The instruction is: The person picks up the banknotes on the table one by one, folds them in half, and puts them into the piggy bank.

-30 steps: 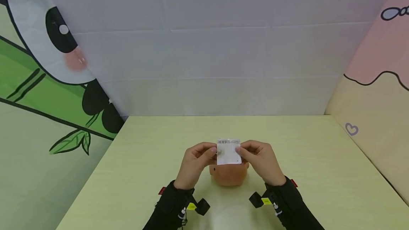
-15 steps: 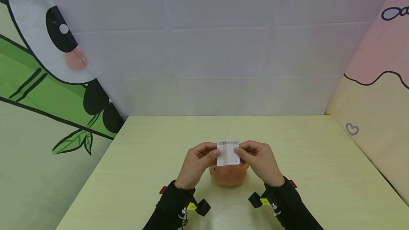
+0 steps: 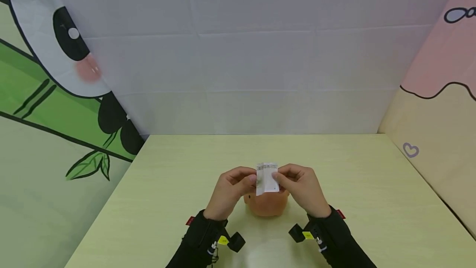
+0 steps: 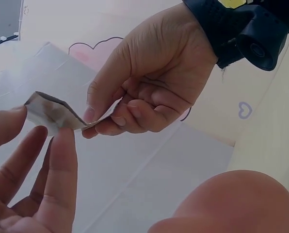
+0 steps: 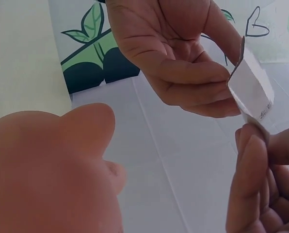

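Note:
A small white slip of paper, with a line of print near its top edge, is held up in the air. My right hand pinches its right end between thumb and fingers. My left hand pinches the opposite end. Both wrist views show the slip bent along creases; its back looks grey and patterned in the left wrist view. Behind and below it on the table sits a rounded orange figure, partly covered by the slip and the hands. An ear and a snout-like bump show on the figure in the right wrist view.
The pale yellow table stretches out around the hands. A white sheet hangs at its back, with a printed cartoon panel on the left and a pink and cream one on the right.
The slip has become narrower in the head view, its left part folding, and its lower left corner tips down. My left hand has shifted slightly right; my right hand has barely moved.

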A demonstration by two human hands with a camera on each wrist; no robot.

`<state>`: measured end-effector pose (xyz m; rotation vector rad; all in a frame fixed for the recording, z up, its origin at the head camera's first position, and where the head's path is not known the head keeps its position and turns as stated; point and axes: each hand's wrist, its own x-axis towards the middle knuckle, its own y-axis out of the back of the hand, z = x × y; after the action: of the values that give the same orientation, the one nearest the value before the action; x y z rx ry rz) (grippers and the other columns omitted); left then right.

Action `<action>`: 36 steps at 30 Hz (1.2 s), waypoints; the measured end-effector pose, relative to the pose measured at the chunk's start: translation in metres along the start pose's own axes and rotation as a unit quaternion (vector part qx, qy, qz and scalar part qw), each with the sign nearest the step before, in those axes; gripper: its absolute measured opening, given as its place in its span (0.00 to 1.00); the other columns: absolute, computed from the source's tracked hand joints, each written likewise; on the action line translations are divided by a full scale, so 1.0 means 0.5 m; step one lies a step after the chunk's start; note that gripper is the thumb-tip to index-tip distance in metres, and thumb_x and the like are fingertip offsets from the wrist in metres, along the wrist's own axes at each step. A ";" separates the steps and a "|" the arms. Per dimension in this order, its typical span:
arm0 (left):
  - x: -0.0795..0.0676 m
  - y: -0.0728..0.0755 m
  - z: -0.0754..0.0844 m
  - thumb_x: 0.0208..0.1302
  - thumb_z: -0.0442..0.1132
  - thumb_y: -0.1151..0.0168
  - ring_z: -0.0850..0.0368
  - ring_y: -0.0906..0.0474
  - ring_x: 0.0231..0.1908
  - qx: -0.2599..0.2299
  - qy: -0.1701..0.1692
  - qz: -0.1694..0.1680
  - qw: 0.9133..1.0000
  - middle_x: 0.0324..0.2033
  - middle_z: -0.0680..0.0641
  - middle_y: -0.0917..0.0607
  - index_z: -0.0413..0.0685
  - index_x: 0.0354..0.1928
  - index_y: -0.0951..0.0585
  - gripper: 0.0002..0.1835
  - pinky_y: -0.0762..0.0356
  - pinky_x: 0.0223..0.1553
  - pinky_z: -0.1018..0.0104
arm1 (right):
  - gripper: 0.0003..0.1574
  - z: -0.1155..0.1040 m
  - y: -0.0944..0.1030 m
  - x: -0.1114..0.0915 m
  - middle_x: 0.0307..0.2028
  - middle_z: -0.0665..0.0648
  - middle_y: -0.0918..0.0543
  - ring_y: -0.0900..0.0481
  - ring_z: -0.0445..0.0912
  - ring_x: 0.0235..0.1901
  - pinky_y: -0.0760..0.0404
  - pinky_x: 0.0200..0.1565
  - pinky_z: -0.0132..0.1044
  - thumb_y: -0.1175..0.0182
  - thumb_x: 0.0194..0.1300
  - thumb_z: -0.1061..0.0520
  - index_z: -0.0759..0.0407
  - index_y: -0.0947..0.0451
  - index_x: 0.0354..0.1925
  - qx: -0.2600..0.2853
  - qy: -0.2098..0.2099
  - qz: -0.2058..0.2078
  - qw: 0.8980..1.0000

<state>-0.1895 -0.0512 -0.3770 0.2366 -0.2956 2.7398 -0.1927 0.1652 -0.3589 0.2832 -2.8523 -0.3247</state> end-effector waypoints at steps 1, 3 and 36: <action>-0.008 0.003 0.001 0.69 0.39 0.39 0.62 0.18 0.36 0.001 -0.002 -0.007 1.000 0.40 0.53 0.18 0.27 0.53 0.24 0.21 0.17 0.40 0.70 | 0.08 -0.003 -0.009 -0.008 0.23 0.55 0.19 0.23 0.42 0.21 0.18 0.26 0.37 0.37 0.66 0.59 0.66 0.17 0.37 -0.001 0.001 0.003 1.000; -0.025 0.010 0.003 0.69 0.38 0.39 0.61 0.18 0.36 0.002 -0.004 -0.020 1.000 0.41 0.53 0.18 0.27 0.53 0.24 0.20 0.17 0.40 0.69 | 0.08 -0.009 -0.027 -0.026 0.24 0.56 0.18 0.22 0.41 0.21 0.18 0.27 0.37 0.37 0.66 0.59 0.65 0.17 0.38 -0.002 0.000 0.010 1.000; -0.053 0.003 0.007 0.63 0.37 0.33 0.62 0.18 0.39 0.018 0.022 -0.006 1.000 0.41 0.53 0.16 0.31 0.52 0.22 0.20 0.20 0.40 0.72 | 0.09 -0.022 -0.075 -0.059 0.27 0.56 0.15 0.18 0.42 0.24 0.16 0.31 0.36 0.39 0.68 0.61 0.67 0.16 0.39 0.013 0.041 -0.012 0.999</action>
<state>-0.1653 -0.0625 -0.3792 0.1870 -0.2335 2.7361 -0.1554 0.1336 -0.3644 0.3294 -2.7763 -0.2732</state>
